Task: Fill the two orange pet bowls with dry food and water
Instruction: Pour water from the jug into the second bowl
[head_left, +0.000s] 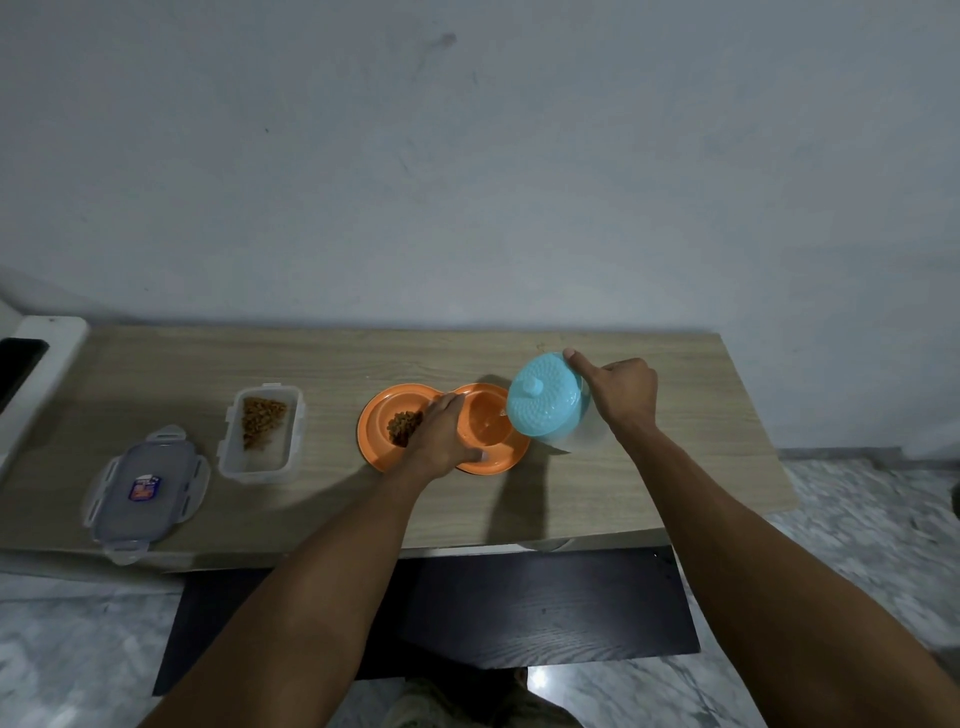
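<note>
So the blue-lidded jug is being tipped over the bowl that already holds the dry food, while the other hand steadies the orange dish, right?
Not quite. The head view shows the blue-lidded jug, held by the right hand, tipped over the right bowl, which holds no kibble; the dry food lies in the left bowl. The left hand does steady the orange dish.

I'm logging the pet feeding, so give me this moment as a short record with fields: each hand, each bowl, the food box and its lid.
left hand: rests on the orange double bowl, between its two wells
right hand: grips the blue-lidded jug, tilted over the right well
left well: holds dry food
right well: water level unclear
food box: open, kibble inside, left of the bowl
lid: flat on the table, left of the box
</note>
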